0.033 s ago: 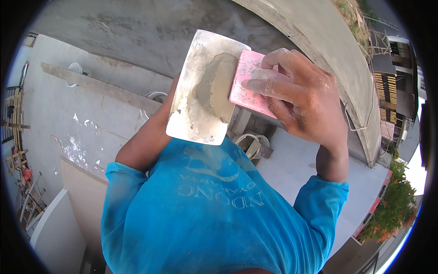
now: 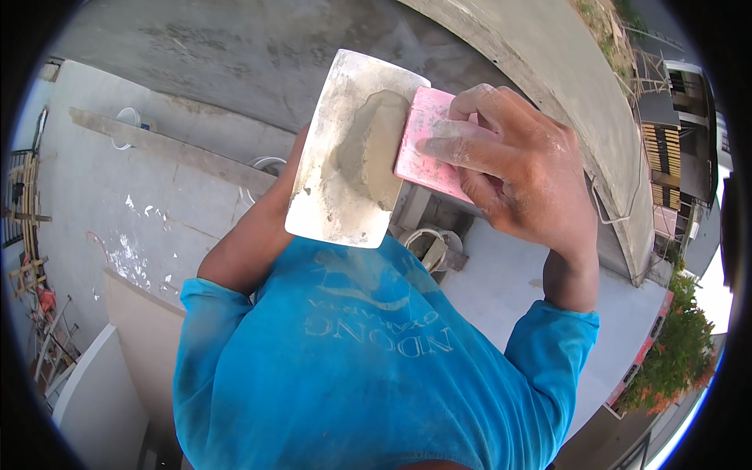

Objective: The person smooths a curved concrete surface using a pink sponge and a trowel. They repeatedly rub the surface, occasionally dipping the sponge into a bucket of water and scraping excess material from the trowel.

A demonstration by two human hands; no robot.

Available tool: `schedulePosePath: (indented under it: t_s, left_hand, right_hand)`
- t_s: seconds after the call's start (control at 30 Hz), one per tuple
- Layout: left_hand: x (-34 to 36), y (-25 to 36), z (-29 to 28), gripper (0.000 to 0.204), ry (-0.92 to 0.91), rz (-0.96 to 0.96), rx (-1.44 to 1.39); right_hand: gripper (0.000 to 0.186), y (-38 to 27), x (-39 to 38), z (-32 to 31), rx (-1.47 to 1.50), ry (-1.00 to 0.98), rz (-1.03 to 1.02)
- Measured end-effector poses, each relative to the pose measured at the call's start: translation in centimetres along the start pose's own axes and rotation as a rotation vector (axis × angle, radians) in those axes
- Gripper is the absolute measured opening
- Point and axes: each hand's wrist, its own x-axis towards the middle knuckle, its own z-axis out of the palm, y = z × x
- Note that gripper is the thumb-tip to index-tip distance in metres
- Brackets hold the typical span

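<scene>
A white rectangular hawk (image 2: 319, 184), smudged with grey, is held up in front of my chest. A wet grey mound of plaster (image 2: 364, 149) lies toward its right side. My left forearm (image 2: 254, 223) runs up behind the hawk. That hand is hidden behind the board, which it holds from beneath. My right hand (image 2: 529, 160), dusted with dried plaster, grips a flat pink rectangular plastering blade (image 2: 423, 141) with fingers bent over it. The blade's left edge meets the hawk's right edge, beside the plaster.
A grey plastered wall (image 2: 235, 55) spans the top, with a concrete ledge (image 2: 540, 70) curving to the right. Below are a bucket (image 2: 431, 244) with a tool in it and another white bucket (image 2: 128, 125) by a long plank (image 2: 157, 141). Bamboo poles (image 2: 30, 196) stand far left.
</scene>
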Motion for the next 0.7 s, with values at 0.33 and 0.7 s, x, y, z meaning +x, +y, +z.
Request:
schedulePosePath:
  t_s: [0.33,0.7]
  left_hand:
    - [2.6,4.3,-6.6,0.051,0.122,0.148,0.089]
    - [2.9,3.9,-11.0,0.051,0.258,0.175,0.216]
  right_hand:
    - [0.023,4.9,-8.4,-8.6,0.469,0.222,0.250]
    - [0.026,17.3,-11.9,-8.6,-0.011,0.196,0.419]
